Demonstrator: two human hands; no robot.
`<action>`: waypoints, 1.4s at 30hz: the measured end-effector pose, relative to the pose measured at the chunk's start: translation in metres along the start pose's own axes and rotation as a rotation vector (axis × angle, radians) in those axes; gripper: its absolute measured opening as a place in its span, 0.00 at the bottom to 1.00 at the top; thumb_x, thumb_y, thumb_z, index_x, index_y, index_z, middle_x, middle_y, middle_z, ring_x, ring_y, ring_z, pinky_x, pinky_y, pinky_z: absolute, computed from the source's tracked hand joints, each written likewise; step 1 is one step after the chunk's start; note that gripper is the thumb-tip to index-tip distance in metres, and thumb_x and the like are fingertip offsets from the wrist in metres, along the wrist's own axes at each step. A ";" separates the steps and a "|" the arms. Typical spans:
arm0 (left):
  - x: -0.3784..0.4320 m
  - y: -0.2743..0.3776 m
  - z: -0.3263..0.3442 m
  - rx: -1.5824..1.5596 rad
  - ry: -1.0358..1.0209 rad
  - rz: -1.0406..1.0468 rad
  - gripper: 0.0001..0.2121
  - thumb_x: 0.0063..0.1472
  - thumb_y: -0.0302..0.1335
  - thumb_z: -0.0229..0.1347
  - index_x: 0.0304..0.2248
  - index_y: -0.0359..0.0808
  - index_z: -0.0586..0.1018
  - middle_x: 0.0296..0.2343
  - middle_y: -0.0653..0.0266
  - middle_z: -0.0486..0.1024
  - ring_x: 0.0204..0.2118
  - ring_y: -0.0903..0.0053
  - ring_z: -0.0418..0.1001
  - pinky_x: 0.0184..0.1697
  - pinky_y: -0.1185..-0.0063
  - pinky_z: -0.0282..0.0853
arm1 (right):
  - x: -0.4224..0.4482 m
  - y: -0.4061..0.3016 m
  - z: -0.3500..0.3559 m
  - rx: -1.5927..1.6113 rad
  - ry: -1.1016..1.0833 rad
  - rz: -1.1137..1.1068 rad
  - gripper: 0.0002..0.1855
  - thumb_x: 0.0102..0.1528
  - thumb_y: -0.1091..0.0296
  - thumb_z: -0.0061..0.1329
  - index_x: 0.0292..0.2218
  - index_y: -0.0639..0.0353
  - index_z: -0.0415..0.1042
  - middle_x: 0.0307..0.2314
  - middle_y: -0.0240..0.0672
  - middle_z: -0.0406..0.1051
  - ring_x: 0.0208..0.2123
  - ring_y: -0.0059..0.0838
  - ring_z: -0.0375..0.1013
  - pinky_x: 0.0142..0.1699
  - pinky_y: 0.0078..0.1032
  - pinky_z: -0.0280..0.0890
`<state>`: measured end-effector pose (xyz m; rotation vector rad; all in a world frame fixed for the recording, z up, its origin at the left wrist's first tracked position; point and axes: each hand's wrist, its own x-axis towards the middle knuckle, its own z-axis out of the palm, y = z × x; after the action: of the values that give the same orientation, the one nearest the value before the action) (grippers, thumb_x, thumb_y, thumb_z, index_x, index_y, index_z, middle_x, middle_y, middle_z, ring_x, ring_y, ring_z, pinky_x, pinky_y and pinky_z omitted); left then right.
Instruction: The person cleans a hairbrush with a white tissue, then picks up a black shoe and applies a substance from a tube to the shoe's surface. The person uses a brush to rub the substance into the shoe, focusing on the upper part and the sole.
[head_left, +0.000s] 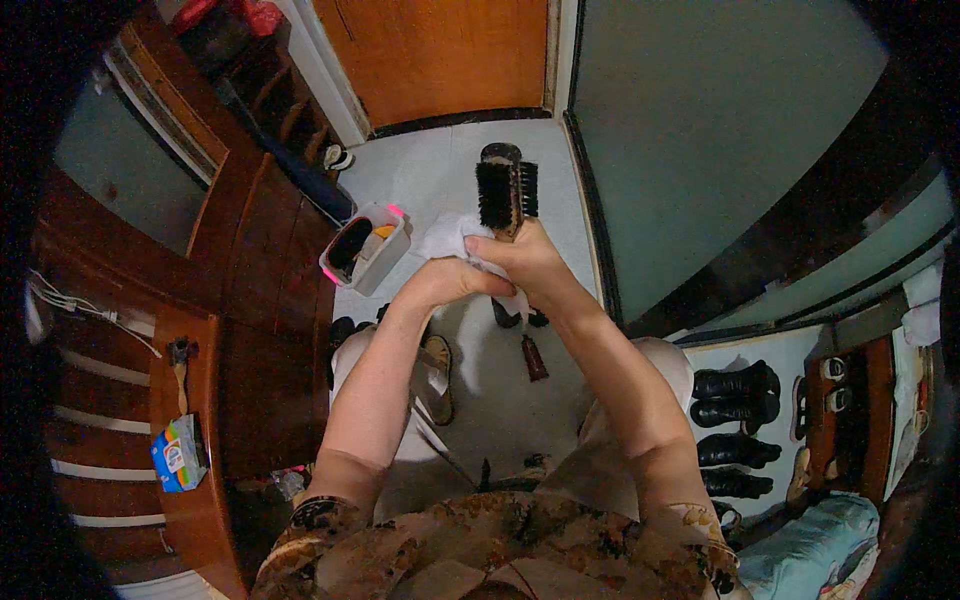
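Observation:
My right hand (529, 255) holds a shoe brush (499, 193) upright by its near end. Black bristles stand out on both its left and right sides. A white cloth (450, 234) is bunched in my left hand (457, 279), pressed close to my right hand. The right thumb also lies on the cloth, and part of it hangs below the hands. Under them, dark objects (506, 313) on the floor are partly hidden. A dark brown tube (534, 358) lies just nearer to me.
Left of my hands stands a plastic bin (382, 262) with pink latches, holding a brush and a yellow item. Black boots (735, 394) line the floor at right. A wooden bench (191, 525) bears a brush (180, 371) and a blue packet (178, 454). A glass panel (705, 150) rises at right.

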<state>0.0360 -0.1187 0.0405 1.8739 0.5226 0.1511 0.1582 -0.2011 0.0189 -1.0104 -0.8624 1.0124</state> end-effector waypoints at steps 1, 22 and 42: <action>0.000 0.005 0.001 0.083 0.074 0.026 0.31 0.36 0.23 0.66 0.45 0.33 0.71 0.40 0.61 0.73 0.44 0.71 0.71 0.47 0.74 0.67 | 0.002 0.000 0.001 -0.054 0.048 0.003 0.12 0.48 0.65 0.56 0.32 0.62 0.72 0.24 0.28 0.70 0.24 0.17 0.66 0.27 0.21 0.62; 0.022 -0.006 -0.009 -0.913 0.565 0.515 0.48 0.50 0.70 0.29 0.62 0.46 0.41 0.62 0.63 0.42 0.64 0.60 0.35 0.64 0.62 0.35 | -0.003 0.036 0.050 -0.308 0.315 -0.117 0.13 0.49 0.70 0.56 0.35 0.66 0.71 0.28 0.28 0.71 0.30 0.21 0.68 0.37 0.21 0.63; 0.001 0.012 -0.036 -1.365 0.128 0.760 0.49 0.43 0.69 0.42 0.61 0.50 0.51 0.62 0.68 0.44 0.63 0.59 0.40 0.64 0.61 0.37 | -0.003 -0.008 0.011 0.428 0.133 -0.219 0.12 0.58 0.75 0.44 0.44 0.66 0.66 0.35 0.32 0.71 0.34 0.22 0.72 0.39 0.22 0.66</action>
<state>0.0272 -0.0903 0.0648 0.6121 -0.2573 0.8833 0.1495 -0.2029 0.0289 -0.5977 -0.5972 0.8826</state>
